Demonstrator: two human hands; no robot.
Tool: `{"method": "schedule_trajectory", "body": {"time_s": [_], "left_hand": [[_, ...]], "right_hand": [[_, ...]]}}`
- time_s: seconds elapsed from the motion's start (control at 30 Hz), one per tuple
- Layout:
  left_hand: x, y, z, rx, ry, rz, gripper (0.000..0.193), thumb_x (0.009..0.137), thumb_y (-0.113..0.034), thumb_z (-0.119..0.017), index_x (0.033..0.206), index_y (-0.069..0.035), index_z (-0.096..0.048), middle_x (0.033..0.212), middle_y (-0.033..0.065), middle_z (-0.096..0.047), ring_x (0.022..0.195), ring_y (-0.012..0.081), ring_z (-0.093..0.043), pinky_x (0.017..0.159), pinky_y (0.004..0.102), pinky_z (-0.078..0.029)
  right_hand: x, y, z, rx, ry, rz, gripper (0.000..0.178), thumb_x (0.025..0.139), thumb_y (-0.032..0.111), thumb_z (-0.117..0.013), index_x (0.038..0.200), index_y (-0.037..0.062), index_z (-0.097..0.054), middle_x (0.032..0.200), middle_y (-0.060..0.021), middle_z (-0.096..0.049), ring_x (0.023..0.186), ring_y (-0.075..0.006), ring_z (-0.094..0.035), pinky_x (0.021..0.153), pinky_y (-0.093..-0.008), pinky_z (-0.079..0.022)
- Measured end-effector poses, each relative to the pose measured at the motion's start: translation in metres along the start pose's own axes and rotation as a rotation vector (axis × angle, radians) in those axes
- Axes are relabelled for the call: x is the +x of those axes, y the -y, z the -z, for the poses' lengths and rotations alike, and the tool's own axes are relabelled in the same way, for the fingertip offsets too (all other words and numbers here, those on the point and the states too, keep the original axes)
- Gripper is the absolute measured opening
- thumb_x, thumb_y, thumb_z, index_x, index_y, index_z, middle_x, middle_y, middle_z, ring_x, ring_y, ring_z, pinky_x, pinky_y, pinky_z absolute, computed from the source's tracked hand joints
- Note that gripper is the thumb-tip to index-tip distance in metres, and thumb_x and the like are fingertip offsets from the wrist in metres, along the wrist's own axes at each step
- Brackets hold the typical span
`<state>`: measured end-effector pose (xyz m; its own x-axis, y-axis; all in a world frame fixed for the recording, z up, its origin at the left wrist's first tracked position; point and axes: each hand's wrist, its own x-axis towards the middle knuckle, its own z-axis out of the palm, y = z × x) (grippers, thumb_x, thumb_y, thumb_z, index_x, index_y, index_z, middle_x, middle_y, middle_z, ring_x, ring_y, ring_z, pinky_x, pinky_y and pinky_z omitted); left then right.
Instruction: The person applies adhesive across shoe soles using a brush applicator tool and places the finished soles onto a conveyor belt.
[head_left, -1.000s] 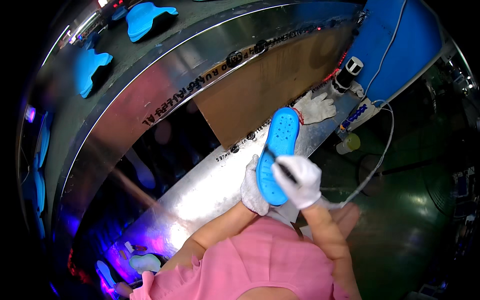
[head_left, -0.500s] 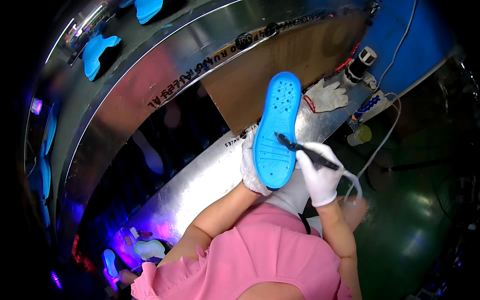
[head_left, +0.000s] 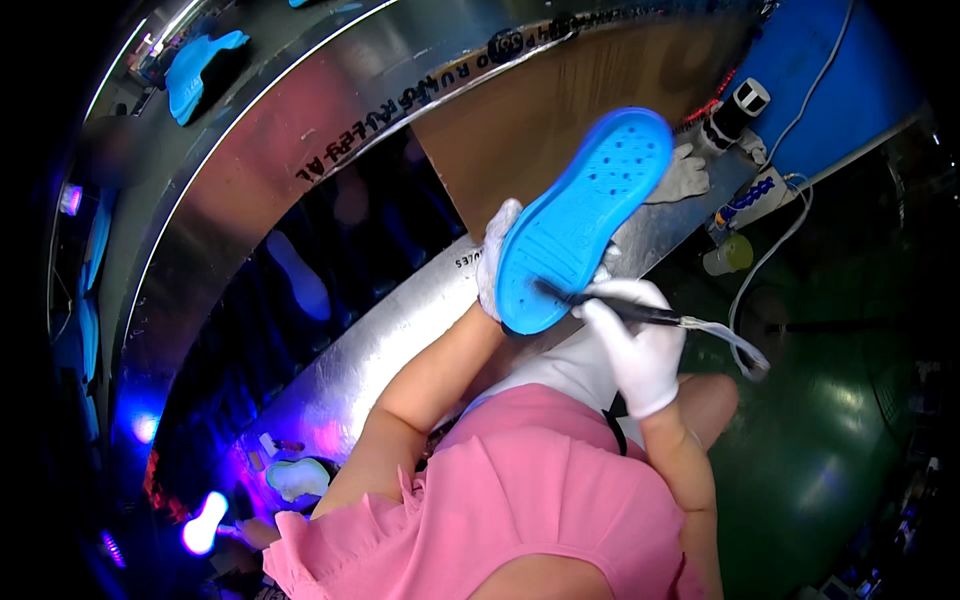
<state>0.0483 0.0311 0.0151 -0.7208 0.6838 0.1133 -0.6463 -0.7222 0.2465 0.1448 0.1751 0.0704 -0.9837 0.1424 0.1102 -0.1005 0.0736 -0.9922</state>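
A blue shoe sole (head_left: 575,220) is tilted up in front of me, its toe end to the upper right and its holed, ribbed face toward me. My left hand (head_left: 490,265), in a white glove, grips the sole from its left edge and from behind, so most of the fingers are hidden. In my white-gloved right hand (head_left: 640,350) is a black pen-like tool (head_left: 635,311) with a pale tube trailing from its back end. The tool's blurred tip lies over the heel part of the sole; whether it touches, I cannot tell.
A curved conveyor carries blue soles (head_left: 200,75) at the upper left. Cardboard (head_left: 480,150) leans above the metal ledge (head_left: 400,310). To the right are a loose glove (head_left: 685,178), a black-and-white cylinder (head_left: 737,112) and a yellow-lidded pot (head_left: 730,255). Another person's hand (head_left: 250,532) holds a glowing sole, lower left.
The sole has turned clockwise, its toe end swinging to the upper right. The tool's tip has shifted from mid-sole down toward the heel. The other person's sole now glows brightly.
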Motion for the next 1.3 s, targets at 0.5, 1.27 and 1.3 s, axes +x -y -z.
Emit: {"method": "schedule_trajectory", "body": {"time_s": [0.5,1.27,1.3], "left_hand": [[0.017,-0.038,0.014,0.881,-0.111,0.125,0.025,0.084,-0.024,-0.069,0.099,-0.004,-0.071,0.096,0.0079,-0.07,0.082,0.0162,-0.066,0.08,0.0297,-0.053],[0.025,-0.091,0.067,1.365,0.532,-0.274,0.037,0.097,-0.024,-0.047,0.131,-0.014,-0.057,0.141,0.0119,-0.048,0.132,0.0278,-0.043,0.112,0.0379,-0.032],[0.022,-0.094,0.054,1.412,0.555,-0.296,0.038,0.097,-0.026,-0.048,0.132,-0.014,-0.056,0.143,0.0125,-0.046,0.134,0.0284,-0.041,0.113,0.0388,-0.031]], "right_hand": [[-0.001,0.017,0.016,-0.454,0.398,0.566,0.024,0.074,0.007,-0.074,0.097,0.0096,-0.07,0.097,-0.0078,-0.071,0.074,-0.0246,-0.066,0.065,-0.0314,-0.053],[0.006,0.04,0.042,-0.859,0.316,0.793,0.031,0.07,0.008,-0.067,0.1,0.0114,-0.072,0.102,-0.0093,-0.071,0.058,-0.0194,-0.058,0.052,-0.0275,-0.05],[0.01,0.039,0.043,-0.785,0.248,0.795,0.032,0.07,0.008,-0.067,0.101,0.012,-0.072,0.103,-0.0095,-0.071,0.058,-0.0194,-0.058,0.052,-0.0275,-0.05]]}}
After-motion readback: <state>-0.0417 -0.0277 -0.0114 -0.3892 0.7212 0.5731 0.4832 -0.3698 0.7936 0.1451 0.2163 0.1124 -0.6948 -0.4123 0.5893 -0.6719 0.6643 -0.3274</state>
